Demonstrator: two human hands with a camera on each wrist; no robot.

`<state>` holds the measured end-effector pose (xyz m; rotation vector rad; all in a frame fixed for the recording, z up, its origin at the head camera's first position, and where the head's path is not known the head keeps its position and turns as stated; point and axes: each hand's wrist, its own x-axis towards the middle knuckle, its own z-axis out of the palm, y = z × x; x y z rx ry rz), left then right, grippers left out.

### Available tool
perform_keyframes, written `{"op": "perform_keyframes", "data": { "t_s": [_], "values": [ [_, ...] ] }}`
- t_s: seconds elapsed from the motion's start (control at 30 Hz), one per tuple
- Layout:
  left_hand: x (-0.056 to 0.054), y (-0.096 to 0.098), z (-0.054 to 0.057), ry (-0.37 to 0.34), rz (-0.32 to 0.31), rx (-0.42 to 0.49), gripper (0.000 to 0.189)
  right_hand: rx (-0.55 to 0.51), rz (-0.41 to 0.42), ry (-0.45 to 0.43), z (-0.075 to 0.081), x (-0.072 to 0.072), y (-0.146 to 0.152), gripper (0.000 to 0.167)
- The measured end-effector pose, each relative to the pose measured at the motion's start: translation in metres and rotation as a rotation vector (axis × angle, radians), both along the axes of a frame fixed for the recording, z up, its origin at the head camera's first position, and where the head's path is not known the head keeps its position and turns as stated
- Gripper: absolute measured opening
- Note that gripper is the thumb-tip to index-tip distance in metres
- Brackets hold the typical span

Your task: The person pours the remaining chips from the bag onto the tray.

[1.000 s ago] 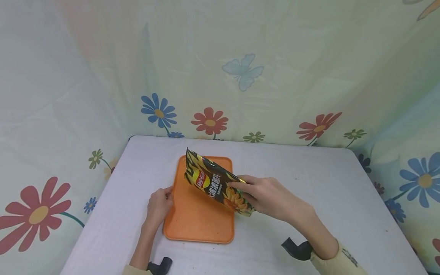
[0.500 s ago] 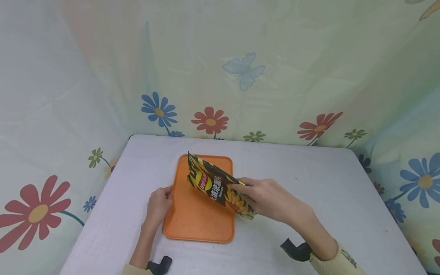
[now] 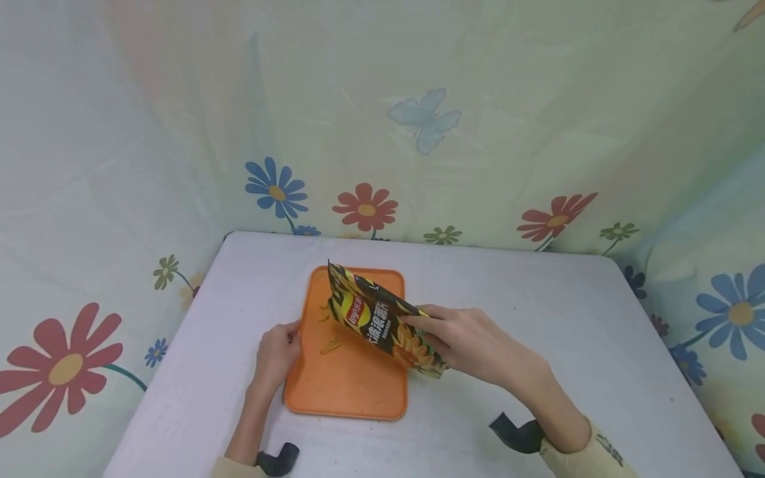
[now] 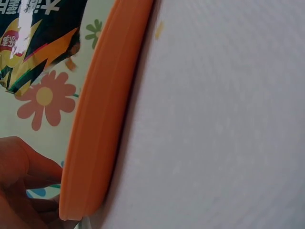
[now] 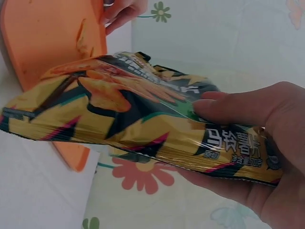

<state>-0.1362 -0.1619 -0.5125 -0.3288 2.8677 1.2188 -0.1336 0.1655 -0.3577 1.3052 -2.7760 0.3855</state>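
My right hand (image 3: 469, 342) grips a black and yellow bag of potato chips (image 3: 373, 317) by its lower side, thumb on the printed face and fingers behind. The bag slants over an orange tray (image 3: 346, 398), its mouth end up and to the left. A few chips (image 3: 330, 346) lie on the tray below that end. With thumb and fingers my left hand (image 3: 277, 355) holds the tray's left rim. In the left wrist view a small piece of chip (image 4: 71, 64) shows beside the bag's mouth. What is inside the bag is hidden.
A white cloth covers the table (image 3: 514, 318) under the tray. One yellow crumb (image 4: 159, 30) lies beside the tray in the left wrist view, and small specks dot the cloth. A flowered curtain (image 3: 454, 179) stands behind and at both sides.
Chips have dropped from the bag onto the tray, which held only crumbs before. The bag has shifted slightly right since the first frame. My left hand has stayed at the rim.
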Motion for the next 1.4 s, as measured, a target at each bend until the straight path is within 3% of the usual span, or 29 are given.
{"op": "perform_keyframes", "data": {
  "t_s": [0.5, 1.4],
  "values": [
    [0.0001, -0.0001, 0.0011, -0.009, 0.000, -0.006, 0.037, 0.012, -0.021, -0.039, 0.0007, 0.0021, 0.0011, 0.040],
    [0.0012, -0.0002, -0.0009, 0.003, 0.000, -0.006, 0.038, 0.009, -0.036, -0.011, 0.0003, 0.0051, 0.0047, 0.037]
  ]
}}
